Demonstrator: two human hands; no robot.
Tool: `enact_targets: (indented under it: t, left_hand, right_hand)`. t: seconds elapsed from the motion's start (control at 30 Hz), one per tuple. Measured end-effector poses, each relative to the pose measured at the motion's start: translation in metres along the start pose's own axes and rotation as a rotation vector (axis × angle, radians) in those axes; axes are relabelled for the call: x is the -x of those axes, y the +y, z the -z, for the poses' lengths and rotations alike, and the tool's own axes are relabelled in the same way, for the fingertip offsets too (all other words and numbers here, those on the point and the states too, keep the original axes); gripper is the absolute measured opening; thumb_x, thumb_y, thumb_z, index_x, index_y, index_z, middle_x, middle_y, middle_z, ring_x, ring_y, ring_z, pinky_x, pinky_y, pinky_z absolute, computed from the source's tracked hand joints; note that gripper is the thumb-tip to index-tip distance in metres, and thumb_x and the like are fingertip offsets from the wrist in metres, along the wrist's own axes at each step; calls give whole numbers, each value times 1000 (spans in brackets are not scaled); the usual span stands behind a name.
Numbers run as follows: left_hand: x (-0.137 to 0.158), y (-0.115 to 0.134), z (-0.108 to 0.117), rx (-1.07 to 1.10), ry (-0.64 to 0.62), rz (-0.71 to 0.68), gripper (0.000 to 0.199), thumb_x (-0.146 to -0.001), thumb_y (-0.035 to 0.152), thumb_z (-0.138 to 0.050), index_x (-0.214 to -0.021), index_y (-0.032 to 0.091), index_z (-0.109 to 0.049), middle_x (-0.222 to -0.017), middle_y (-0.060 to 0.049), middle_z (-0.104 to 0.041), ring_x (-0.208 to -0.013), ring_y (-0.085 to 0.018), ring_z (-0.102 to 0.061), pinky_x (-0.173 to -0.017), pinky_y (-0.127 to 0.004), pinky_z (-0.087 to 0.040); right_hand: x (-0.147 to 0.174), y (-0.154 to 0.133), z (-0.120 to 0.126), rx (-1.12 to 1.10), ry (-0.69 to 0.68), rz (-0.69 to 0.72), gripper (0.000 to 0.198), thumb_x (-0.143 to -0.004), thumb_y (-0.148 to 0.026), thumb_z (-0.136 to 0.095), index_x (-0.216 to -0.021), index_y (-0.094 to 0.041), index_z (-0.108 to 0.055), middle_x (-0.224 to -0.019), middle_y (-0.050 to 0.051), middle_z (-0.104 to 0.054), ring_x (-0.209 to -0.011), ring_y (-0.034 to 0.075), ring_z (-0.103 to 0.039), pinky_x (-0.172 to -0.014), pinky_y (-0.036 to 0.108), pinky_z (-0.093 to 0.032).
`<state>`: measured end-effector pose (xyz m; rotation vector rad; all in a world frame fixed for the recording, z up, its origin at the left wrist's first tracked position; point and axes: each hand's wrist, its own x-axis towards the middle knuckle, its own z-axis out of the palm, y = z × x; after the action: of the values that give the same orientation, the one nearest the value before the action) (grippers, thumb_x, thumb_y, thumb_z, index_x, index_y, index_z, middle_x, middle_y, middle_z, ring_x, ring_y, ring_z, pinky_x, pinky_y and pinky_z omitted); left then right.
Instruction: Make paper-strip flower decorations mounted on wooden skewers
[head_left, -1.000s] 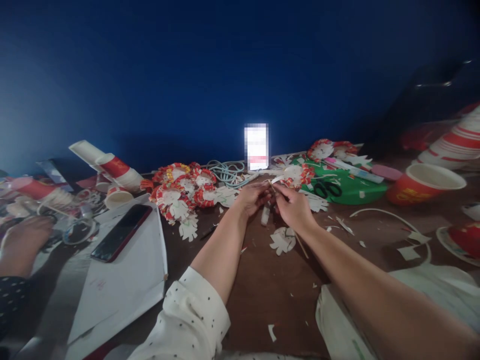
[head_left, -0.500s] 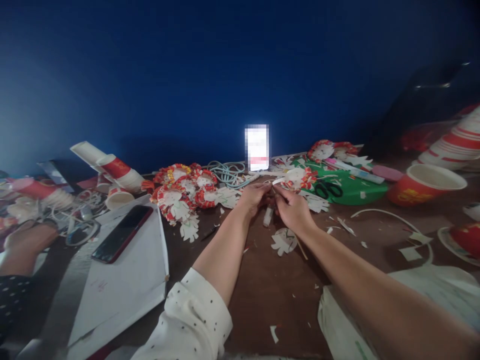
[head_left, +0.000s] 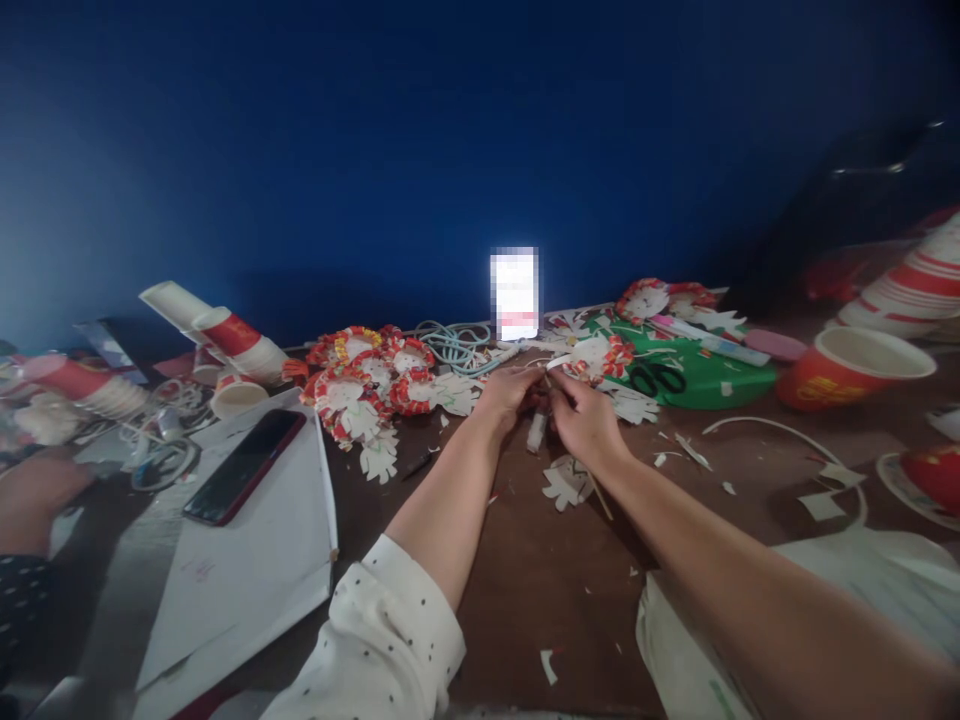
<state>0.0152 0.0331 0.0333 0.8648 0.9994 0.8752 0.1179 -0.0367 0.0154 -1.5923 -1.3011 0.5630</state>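
Observation:
My left hand [head_left: 510, 396] and my right hand [head_left: 587, 418] meet above the middle of the brown table, fingertips nearly touching. A small white paper strip [head_left: 554, 366] shows at the pinched fingers of my right hand. The left fingers are closed too, and what lies in them is hidden. Just below the hands is a short clear tube [head_left: 536, 433]; whether it is held or lies on the table I cannot tell. Nearer me, beside my right wrist, lies a white paper cut-out [head_left: 564, 485] with a fringed edge and a thin stick [head_left: 602, 500] by it.
Red-and-white paper crafts [head_left: 360, 375] are heaped left of my hands. A dark phone [head_left: 247, 465] rests on a white box [head_left: 210, 590]. Rightward are a green sheet [head_left: 705, 378], a red paper cup [head_left: 847, 375] and paper scraps [head_left: 821, 507]. A co-worker's hand [head_left: 45, 490] is at far left.
My two hands stay almost in place, with only slight finger movement. At far left the co-worker's hand has shifted a little toward the left and is blurred.

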Motion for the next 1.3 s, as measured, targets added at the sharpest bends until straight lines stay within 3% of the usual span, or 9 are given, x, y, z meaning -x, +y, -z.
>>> enact_targets:
  t: [0.73,1.3]
  left_hand:
    - [-8,-5,7,88,-104,10,26,-71,18,-84,-66,12,-59,-51,6,-49,-44,-4,-44,-50,-21,-43]
    - [-6,-6,6,116,-59,1,31,-68,23,-87,-67,14,-57,-52,6,-47,-45,-5,-44,-47,-20,-40]
  right_hand:
    - [3,-7,2,-15,-18,8,44,-87,-26,-51,-123,-13,-72,-65,5,-71,-69,23,-71,-69,31,-54]
    - [-1,-6,3,-111,-22,2,41,-87,-30,-55,-118,-15,-76,-73,5,-76,-81,25,-73,-73,32,-56]
